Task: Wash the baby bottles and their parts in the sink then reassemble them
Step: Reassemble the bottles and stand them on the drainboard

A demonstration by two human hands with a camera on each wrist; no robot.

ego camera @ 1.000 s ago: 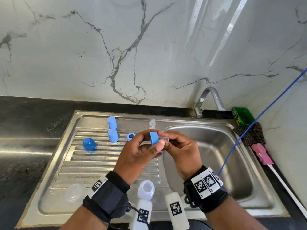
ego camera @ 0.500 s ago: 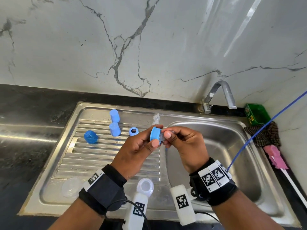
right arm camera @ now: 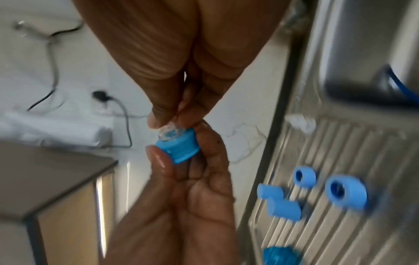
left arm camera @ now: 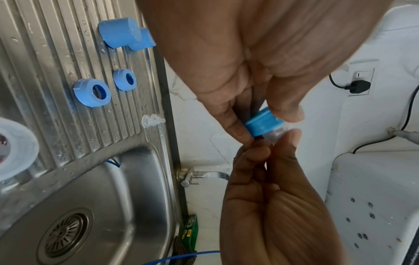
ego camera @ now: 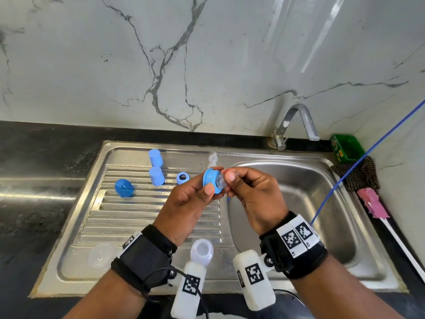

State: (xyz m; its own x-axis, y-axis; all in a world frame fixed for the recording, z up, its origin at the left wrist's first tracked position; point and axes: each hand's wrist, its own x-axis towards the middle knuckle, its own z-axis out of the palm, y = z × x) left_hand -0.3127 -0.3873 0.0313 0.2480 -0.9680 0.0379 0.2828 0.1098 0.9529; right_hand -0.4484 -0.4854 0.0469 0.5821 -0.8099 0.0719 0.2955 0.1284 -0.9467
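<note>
A blue plastic screw ring [ego camera: 211,180] with a clear silicone teat [ego camera: 220,181] seated in it is held above the stainless steel sink [ego camera: 299,180]; the left hand [ego camera: 190,201] grips the ring, the right hand [ego camera: 253,194] pinches the teat. On the ribbed drainboard [ego camera: 128,217] lie two blue cylindrical caps [ego camera: 156,168], two loose blue rings [left arm camera: 108,86] and one spare clear teat [ego camera: 212,158].

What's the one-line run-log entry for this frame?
phase: reassembly | left hand: holds blue collar ring | right hand: pinches clear nipple at ring | loose parts on drainboard | tap: off
</note>
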